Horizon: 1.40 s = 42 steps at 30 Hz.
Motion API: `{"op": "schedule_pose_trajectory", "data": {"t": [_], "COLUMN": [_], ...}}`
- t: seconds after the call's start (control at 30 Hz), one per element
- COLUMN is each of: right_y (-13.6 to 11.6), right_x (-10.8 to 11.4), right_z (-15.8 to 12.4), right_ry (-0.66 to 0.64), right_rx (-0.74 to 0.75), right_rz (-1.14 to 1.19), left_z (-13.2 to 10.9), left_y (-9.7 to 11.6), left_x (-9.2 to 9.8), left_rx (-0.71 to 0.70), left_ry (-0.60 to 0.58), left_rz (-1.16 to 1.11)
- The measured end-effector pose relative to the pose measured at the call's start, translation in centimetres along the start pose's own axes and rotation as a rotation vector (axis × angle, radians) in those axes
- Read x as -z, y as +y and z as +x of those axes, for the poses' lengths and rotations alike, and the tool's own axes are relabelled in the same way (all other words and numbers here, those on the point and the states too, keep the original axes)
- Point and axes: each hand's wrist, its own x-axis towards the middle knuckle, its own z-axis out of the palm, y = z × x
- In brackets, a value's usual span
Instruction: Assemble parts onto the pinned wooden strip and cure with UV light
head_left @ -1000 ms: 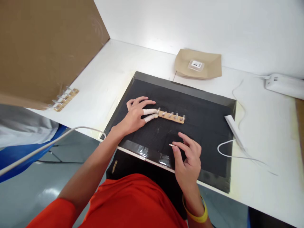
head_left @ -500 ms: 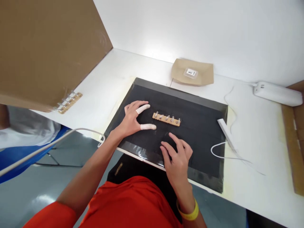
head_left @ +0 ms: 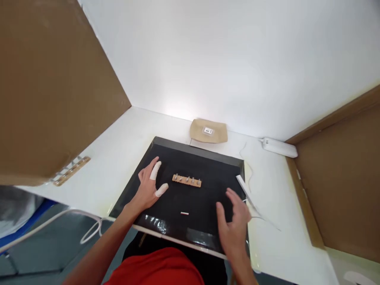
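Observation:
A short tan strip (head_left: pixel 186 182) with several clear or metallic pegs in a row lies on the black mat (head_left: pixel 208 168). My left hand (head_left: pixel 147 187) is left of it, fingers apart and holding nothing. Its thumb and index finger wear white finger covers. Over the mat's right part, my right hand (head_left: pixel 234 219) is also empty, with thumb and fingers spread. A tiny white stick (head_left: pixel 184 213) with some red on it lies between the hands, near the mat's front edge.
A tan paper tray (head_left: pixel 221 133) behind the mat holds a small clear case (head_left: pixel 208 131). At right are a thin white bar (head_left: pixel 243 185) with a cable and a white power strip (head_left: pixel 279 147). Another pegged strip (head_left: pixel 71 171) lies far left beside a cardboard panel (head_left: pixel 59 99).
My right hand has moved right, away from the pegged strip, and the small white stick now shows. My left hand has drawn back slightly from the strip. The camera view has shifted.

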Motion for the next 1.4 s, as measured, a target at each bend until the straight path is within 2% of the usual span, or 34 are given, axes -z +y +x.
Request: {"op": "schedule_pose_trajectory", "data": {"t": [0.03,0.1,0.17,0.23,0.47,0.67,0.9,1.17,1.4], "right_y": [1.4,3.9,5.8,6.8,7.1,7.5,7.8,7.3,7.1], "right_x": [0.8,2.2,3.2,3.8,5.6,7.1,7.6,7.9,6.7], "right_z": [1.4,3.9,5.2,5.4,4.3,5.3,4.5,3.6,3.2], "right_ry": [-0.016,-0.159,-0.204,-0.243,-0.324,-0.498,-0.546,-0.436,-0.42], "right_rx": [-0.096,-0.278,-0.343,-0.393,-0.488,-0.529,-0.543,-0.506,-0.486], "right_rz": [-0.099,-0.31,-0.374,-0.413,-0.551,-0.613,-0.472,-0.193,-0.068], "left_z": [0.0,0.0,0.0,0.0,0.3,0.2,0.4,0.6,0.5], "left_y": [-0.1,-0.2,-0.3,-0.3,-0.1,0.2,0.4,0.2,0.4], "left_x": [-0.1,-0.4,-0.6,-0.8,-1.3,-1.5,-1.3,-1.5,-1.2], "left_rx": [-0.001,-0.014,-0.016,0.012,0.083,0.089,0.135,0.048,0.083], "left_ry": [0.012,0.018,0.023,0.032,0.058,0.095,0.083,0.08,0.085], "left_rz": [0.009,0.019,0.019,0.014,-0.03,-0.09,-0.165,-0.097,-0.093]}}
